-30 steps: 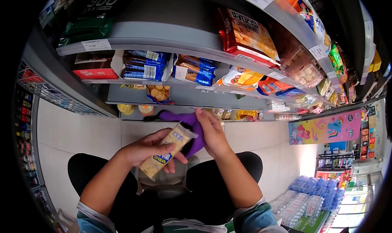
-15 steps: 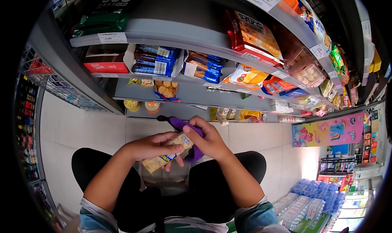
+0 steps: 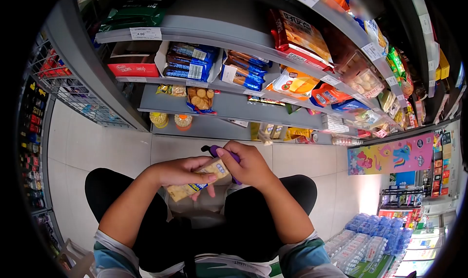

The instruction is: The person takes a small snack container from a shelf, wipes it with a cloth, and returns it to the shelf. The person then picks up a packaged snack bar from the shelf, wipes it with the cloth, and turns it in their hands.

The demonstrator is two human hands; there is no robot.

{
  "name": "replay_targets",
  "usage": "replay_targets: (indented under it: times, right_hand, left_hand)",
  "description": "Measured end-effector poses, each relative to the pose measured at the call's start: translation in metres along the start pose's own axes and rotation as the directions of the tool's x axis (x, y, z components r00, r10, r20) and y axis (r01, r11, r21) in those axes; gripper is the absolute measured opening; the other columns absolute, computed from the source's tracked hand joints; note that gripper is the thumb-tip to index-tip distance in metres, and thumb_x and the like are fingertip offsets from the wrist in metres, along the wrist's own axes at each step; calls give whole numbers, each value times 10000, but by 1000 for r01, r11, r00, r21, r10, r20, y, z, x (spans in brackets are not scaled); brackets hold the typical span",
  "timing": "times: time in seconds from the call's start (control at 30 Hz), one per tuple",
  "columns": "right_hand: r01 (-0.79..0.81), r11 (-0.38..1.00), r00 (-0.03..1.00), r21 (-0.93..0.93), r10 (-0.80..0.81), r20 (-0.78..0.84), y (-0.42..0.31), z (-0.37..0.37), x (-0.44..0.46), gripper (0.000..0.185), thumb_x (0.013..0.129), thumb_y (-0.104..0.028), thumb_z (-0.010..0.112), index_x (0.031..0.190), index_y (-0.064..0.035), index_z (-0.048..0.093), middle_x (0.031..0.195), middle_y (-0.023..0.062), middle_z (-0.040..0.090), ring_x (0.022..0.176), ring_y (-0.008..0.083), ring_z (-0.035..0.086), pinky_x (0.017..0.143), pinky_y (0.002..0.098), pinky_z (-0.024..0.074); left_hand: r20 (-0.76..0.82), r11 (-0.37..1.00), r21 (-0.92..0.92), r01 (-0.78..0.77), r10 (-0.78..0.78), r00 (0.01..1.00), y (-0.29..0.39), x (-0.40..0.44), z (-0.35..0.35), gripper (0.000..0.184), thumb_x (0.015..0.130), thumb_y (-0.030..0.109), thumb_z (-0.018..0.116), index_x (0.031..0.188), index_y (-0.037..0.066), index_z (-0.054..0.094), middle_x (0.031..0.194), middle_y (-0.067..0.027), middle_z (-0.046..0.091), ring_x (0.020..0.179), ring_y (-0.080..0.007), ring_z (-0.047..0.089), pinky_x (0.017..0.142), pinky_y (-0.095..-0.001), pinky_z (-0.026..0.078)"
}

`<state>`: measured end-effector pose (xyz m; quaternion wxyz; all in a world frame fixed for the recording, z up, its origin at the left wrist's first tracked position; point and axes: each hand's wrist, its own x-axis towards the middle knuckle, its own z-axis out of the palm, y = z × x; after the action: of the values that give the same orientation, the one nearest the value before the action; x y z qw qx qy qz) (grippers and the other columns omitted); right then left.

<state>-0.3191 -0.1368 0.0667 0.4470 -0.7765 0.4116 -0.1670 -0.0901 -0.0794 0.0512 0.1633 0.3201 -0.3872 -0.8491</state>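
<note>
My left hand [image 3: 181, 172] is closed round a pale yellow snack packet [image 3: 181, 192] with a blue and yellow label. Its thumb lies across the front of the tilted packet. My right hand [image 3: 245, 164] is closed on a purple cloth-like item [image 3: 234, 157] with a black end [image 3: 210, 148]. That thumb presses against the packet's upper end, and the purple item is mostly hidden behind the hand and packet. Both hands are above my lap, in front of the lowest shelf.
Ahead stands a grey shelf unit [image 3: 204, 102] with blue-wrapped wafer bars [image 3: 187, 68], bagged round biscuits [image 3: 201, 98] and similar pale packets [image 3: 266, 133]. A wire rack [image 3: 73, 95] is at left. Bottled water packs [image 3: 363, 244] stand at lower right, near a pink poster [image 3: 390, 156].
The purple item, spread out on both sides of the packet before, now shows far less behind my right hand. The packet stays between my hands. The view has shifted slightly.
</note>
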Motion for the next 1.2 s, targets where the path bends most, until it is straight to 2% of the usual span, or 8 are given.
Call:
replay_targets:
  times: [0.13, 0.2, 0.33, 0.4, 0.5, 0.83, 1.03, 1.2]
  right_hand:
    - [115, 992, 991, -56, -118, -61, 2, 7, -3, 278, 1026, -270, 664, 904, -20, 667, 556, 56, 566, 487, 129, 519, 496, 306, 432]
    - [-20, 999, 999, 41, 21, -26, -3, 5, -5, 289, 1000, -288, 687, 886, -22, 684, 617, 151, 589, 509, 271, 549, 531, 377, 450]
    - [54, 999, 997, 7, -53, -56, 0, 4, -7, 340, 995, -303, 689, 812, -16, 688, 594, 150, 576, 486, 262, 535, 520, 370, 440]
    - [0, 1000, 1000, 28, 0, 4, 0, 1, -8, 397, 1013, -314, 675, 787, 11, 702, 562, 64, 560, 517, 101, 489, 505, 301, 416]
    - [-100, 995, 995, -6, 100, 2, 1, 1, -7, 448, 988, -374, 689, 738, -2, 686, 561, 138, 566, 480, 226, 533, 515, 355, 436]
    - [-271, 959, 900, 83, 283, -332, 5, 3, -5, 358, 937, -370, 765, 868, -37, 651, 609, 82, 644, 547, 168, 617, 563, 315, 489]
    - [156, 981, 949, -118, -182, -258, 3, 20, -9, 293, 856, -183, 792, 1087, -70, 652, 1018, 130, 685, 846, 340, 713, 712, 391, 566]
    - [145, 979, 965, -143, -172, -197, 2, 20, -9, 306, 875, -163, 751, 1146, -70, 643, 1037, 137, 679, 862, 348, 712, 738, 400, 569]
  left_hand:
    - [-15, 1000, -1, 10, -10, 1000, -8, -1, 3, 504, 1054, 332, 613, 1445, 74, 425, 1087, -167, 728, 709, -162, 650, 732, -334, 569]
    - [-27, 1000, -15, -12, 12, 1000, -7, -3, 6, 490, 1053, 327, 614, 1434, 72, 439, 1076, -166, 724, 711, -164, 651, 717, -330, 569]
    - [-50, 998, -17, -57, 56, 997, -10, -5, 13, 463, 1049, 325, 622, 1400, 62, 474, 1057, -161, 720, 710, -164, 654, 699, -326, 569]
    - [-69, 996, 26, -88, 89, 994, -9, -6, 17, 439, 1045, 320, 628, 1367, 50, 502, 1035, -152, 716, 707, -160, 658, 681, -316, 567]
    - [-108, 992, 54, -116, 122, 987, -8, -8, 18, 434, 1042, 318, 633, 1360, 51, 509, 1025, -148, 715, 701, -154, 661, 669, -310, 566]
    - [-496, 994, -79, -81, 31, 868, -19, 4, 8, 439, 1049, 332, 619, 1385, 82, 490, 987, -99, 699, 745, -139, 671, 627, -291, 561]
    - [-378, 992, 73, -108, 127, 917, -41, 20, 5, 519, 1043, 332, 621, 1442, 54, 439, 1182, -74, 622, 1030, -148, 670, 681, -314, 588]
    - [-338, 982, 93, -162, 184, 923, -42, 19, 8, 519, 1040, 323, 630, 1450, 69, 439, 1182, -67, 621, 1025, -150, 671, 697, -314, 589]
